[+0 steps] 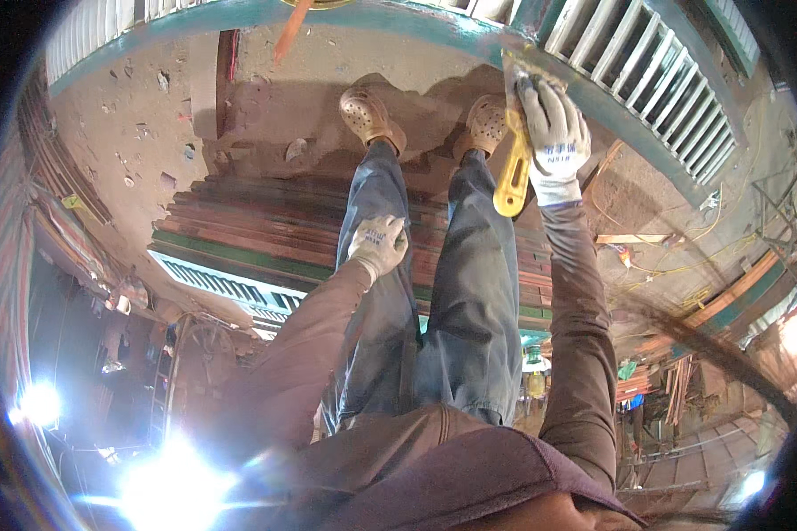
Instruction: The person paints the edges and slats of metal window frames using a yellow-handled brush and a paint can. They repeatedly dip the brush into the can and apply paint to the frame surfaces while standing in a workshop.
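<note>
Wearing a pale work glove, my right hand (554,137) grips a putty knife (514,168) with a yellow handle. Its wide blade reaches the green frame (469,34) of a louvred wooden shutter, at the joint beside the white slats (633,53). Whether the blade presses on the wood or only hovers over it, I cannot tell. My left hand (378,246), gloved too, rests on my left leg near the knee. Its fingers are curled in, with nothing visible in them.
Long reddish-brown boards (239,217) lie stacked behind my feet, with another louvred panel (212,281) nearby. A round-rimmed container and an orange-brown strip (292,31) are at the top edge. Yellow cords (673,265) trail on the right. Bright lamps (173,491) glare lower left.
</note>
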A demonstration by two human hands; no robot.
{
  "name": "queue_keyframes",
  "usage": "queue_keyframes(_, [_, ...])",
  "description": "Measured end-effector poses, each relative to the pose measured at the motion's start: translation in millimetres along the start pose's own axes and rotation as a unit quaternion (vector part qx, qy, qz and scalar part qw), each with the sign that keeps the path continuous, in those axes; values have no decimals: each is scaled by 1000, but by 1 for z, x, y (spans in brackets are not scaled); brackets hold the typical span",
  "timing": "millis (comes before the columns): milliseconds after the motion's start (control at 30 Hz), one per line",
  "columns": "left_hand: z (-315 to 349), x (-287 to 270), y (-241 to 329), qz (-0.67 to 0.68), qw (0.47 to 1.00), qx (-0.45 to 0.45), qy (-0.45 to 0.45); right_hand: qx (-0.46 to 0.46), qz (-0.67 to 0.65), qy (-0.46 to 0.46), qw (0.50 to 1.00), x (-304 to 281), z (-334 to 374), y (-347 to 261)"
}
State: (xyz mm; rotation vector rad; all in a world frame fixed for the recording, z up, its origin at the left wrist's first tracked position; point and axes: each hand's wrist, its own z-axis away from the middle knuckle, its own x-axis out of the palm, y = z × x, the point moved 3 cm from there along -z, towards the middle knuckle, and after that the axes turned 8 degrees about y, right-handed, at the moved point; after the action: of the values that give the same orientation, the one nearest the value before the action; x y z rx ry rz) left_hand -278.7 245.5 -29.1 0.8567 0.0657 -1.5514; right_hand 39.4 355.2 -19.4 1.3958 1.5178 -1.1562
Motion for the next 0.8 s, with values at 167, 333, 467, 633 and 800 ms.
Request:
queue_keyframes(167, [2, 13, -8, -4, 999, 24, 22, 15, 8, -16, 1000, 19, -14, -7])
queue_keyframes(333, [3, 4, -7, 8, 999, 33, 39, -41, -117, -106, 987, 5, 13, -28])
queue_keyframes(467, [1, -5, -6, 3, 1000, -5, 2, 110, -113, -40, 987, -7, 17, -14])
queue_keyframes(633, [4, 0, -6, -6, 1000, 18, 20, 124, -26, -23, 992, 9, -12, 2])
queue_keyframes(800, [0, 1, -7, -3, 1000, 25, 11, 61, -16, -65, 996, 11, -27, -30])
